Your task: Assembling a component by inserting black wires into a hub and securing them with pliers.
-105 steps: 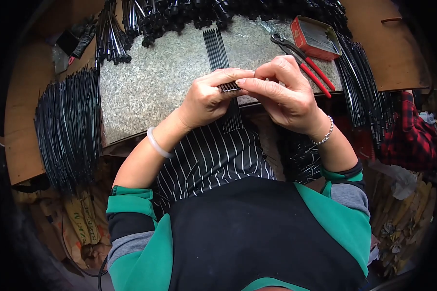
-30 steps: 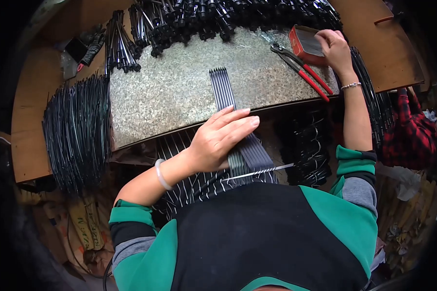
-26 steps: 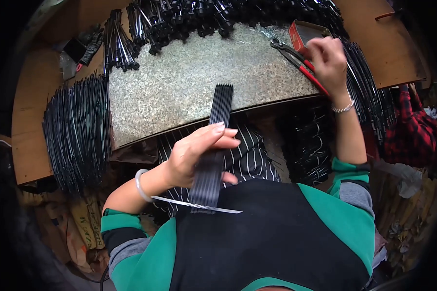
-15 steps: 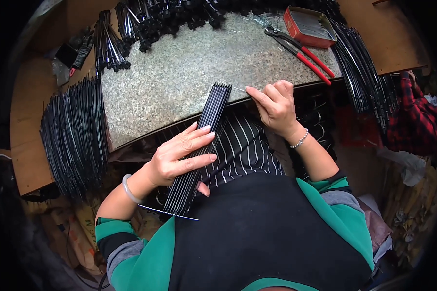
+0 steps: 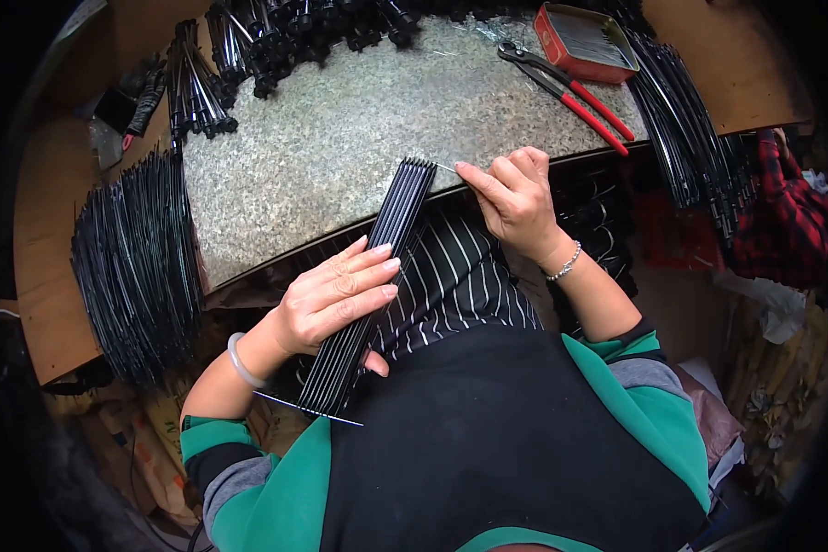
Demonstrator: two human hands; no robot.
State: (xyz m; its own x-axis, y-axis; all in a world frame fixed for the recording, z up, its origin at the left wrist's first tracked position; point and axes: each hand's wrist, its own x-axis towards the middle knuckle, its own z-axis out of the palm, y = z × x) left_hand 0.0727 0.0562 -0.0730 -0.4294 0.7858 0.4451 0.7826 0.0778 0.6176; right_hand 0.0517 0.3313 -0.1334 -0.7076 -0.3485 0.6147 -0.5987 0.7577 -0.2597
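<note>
Head view: our left hand (image 5: 333, 302) grips rods (image 5: 399, 201), wire (image 5: 339, 419) across below; our right hand (image 5: 515, 195) pinches another wire (image 5: 445, 167), seemingly not through.

From the front, the rod sheaf (image 5: 402, 205) reaches over the slab (image 5: 313, 152), where pliers (image 5: 601, 110) lie before the pin box (image 5: 584, 70); one rod pile (image 5: 138, 267) lies left, a second rod pile (image 5: 687, 129) right.
</note>
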